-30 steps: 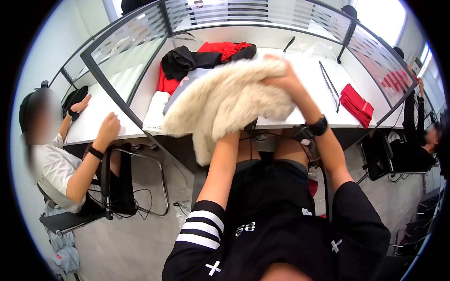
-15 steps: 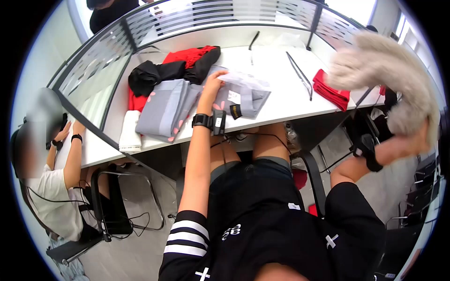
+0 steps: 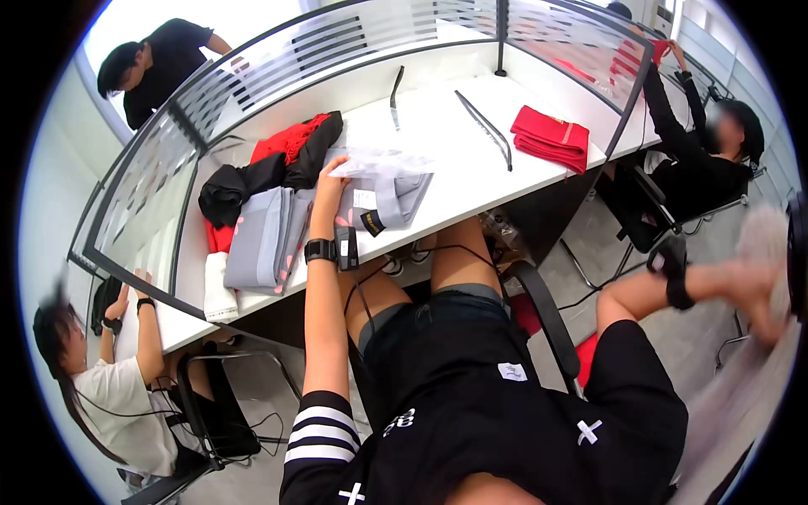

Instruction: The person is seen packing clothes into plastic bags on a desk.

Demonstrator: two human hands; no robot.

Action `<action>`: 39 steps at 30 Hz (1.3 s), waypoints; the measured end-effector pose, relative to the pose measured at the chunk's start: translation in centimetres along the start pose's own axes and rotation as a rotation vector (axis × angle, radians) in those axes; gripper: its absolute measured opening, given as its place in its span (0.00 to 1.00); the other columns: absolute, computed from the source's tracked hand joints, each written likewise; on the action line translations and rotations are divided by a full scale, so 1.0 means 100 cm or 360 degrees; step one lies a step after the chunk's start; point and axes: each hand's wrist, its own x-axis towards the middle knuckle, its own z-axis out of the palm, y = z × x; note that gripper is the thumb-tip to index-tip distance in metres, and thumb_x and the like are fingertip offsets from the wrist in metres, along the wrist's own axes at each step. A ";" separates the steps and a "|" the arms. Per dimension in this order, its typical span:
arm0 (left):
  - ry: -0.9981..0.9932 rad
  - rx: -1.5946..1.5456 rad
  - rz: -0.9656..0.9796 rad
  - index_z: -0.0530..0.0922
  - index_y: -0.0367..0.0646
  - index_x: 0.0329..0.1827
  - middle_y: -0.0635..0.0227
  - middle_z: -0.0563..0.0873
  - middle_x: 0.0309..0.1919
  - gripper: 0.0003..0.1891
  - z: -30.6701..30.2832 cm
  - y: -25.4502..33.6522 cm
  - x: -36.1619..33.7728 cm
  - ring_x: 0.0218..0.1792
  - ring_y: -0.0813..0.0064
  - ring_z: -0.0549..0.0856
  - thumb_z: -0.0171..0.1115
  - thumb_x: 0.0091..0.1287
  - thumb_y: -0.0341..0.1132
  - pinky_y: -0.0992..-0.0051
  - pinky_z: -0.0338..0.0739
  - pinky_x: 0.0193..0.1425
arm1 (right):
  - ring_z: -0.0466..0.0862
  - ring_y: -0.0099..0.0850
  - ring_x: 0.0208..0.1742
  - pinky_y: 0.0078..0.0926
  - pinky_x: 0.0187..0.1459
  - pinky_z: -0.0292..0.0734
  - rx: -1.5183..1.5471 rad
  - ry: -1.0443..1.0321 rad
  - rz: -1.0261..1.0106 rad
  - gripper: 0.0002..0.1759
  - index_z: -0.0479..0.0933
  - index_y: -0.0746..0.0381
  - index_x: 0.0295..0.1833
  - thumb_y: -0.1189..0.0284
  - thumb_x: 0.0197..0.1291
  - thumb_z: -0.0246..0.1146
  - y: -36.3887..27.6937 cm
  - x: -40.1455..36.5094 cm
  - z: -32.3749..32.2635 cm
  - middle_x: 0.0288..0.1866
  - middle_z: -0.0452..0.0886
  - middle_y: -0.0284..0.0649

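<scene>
My left hand (image 3: 332, 178) pinches a clear plastic bag (image 3: 383, 162) at the upper left of a folded grey cloth (image 3: 404, 198) with a white label and a black tag. Beside it on the left lies another folded grey cloth (image 3: 263, 236) with pink shapes. Out at the far right, my right hand (image 3: 760, 299) is blurred, with a fluffy beige cloth (image 3: 764, 236) around it that trails down along the right edge. Its fingers are smeared, but the cloth is in its grip.
Black and red garments (image 3: 295, 151), a white cloth (image 3: 220, 290), a black strap (image 3: 484, 126) and a folded red cloth (image 3: 551, 139) lie on the white desk (image 3: 454, 185). A chair armrest (image 3: 547, 324) is beside me. Other people are at the left, upper left and right.
The view has turned to the right. My right hand has swung the beige cloth outward and down to the right edge. My left hand stays at the plastic bag.
</scene>
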 end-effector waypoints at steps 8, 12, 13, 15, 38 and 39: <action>0.0018 -0.0119 -0.0084 0.74 0.37 0.43 0.71 0.78 0.32 0.11 0.002 0.003 0.001 0.31 0.85 0.75 0.47 0.61 0.30 0.88 0.68 0.34 | 0.64 0.45 0.56 0.33 0.57 0.59 -0.0721 -0.2024 0.1057 0.33 0.60 0.71 0.54 0.62 0.47 0.61 0.173 -0.279 0.064 0.53 0.65 0.53; -0.0019 -0.0141 -0.0062 0.76 0.38 0.41 0.74 0.76 0.29 0.11 -0.006 -0.008 0.005 0.27 0.87 0.71 0.48 0.57 0.27 0.88 0.64 0.31 | 0.57 0.48 0.61 0.37 0.59 0.54 -0.0416 -0.1703 0.1272 0.42 0.52 0.66 0.61 0.60 0.44 0.63 0.127 -0.323 0.070 0.58 0.58 0.54; 0.0032 0.0188 0.0080 0.76 0.39 0.41 0.75 0.76 0.28 0.12 -0.002 -0.005 -0.002 0.27 0.87 0.70 0.48 0.55 0.27 0.88 0.64 0.31 | 0.57 0.48 0.61 0.37 0.59 0.54 -0.0373 -0.1728 0.1288 0.42 0.52 0.66 0.61 0.60 0.44 0.63 0.114 -0.333 0.072 0.58 0.58 0.54; -0.0053 0.0165 0.0100 0.76 0.40 0.41 0.75 0.76 0.29 0.12 -0.009 -0.007 0.000 0.29 0.87 0.72 0.48 0.55 0.27 0.88 0.65 0.33 | 0.55 0.48 0.62 0.36 0.60 0.52 -0.0266 -0.1729 0.1414 0.43 0.52 0.63 0.62 0.59 0.42 0.63 0.098 -0.350 0.077 0.60 0.55 0.54; -0.0073 0.0044 -0.0106 0.74 0.38 0.42 0.73 0.77 0.33 0.11 -0.010 -0.006 0.002 0.34 0.86 0.75 0.48 0.60 0.31 0.88 0.68 0.39 | 0.66 0.43 0.56 0.33 0.56 0.61 -0.0363 -0.1306 0.1591 0.50 0.43 0.65 0.63 0.64 0.40 0.69 0.113 -0.372 0.089 0.57 0.59 0.49; -0.0101 0.0047 -0.0098 0.74 0.37 0.43 0.73 0.77 0.34 0.11 -0.011 -0.004 0.006 0.35 0.86 0.75 0.48 0.60 0.30 0.88 0.68 0.39 | 0.66 0.42 0.56 0.34 0.56 0.61 -0.0344 -0.1237 0.1656 0.50 0.43 0.65 0.63 0.64 0.40 0.68 0.117 -0.371 0.087 0.57 0.60 0.48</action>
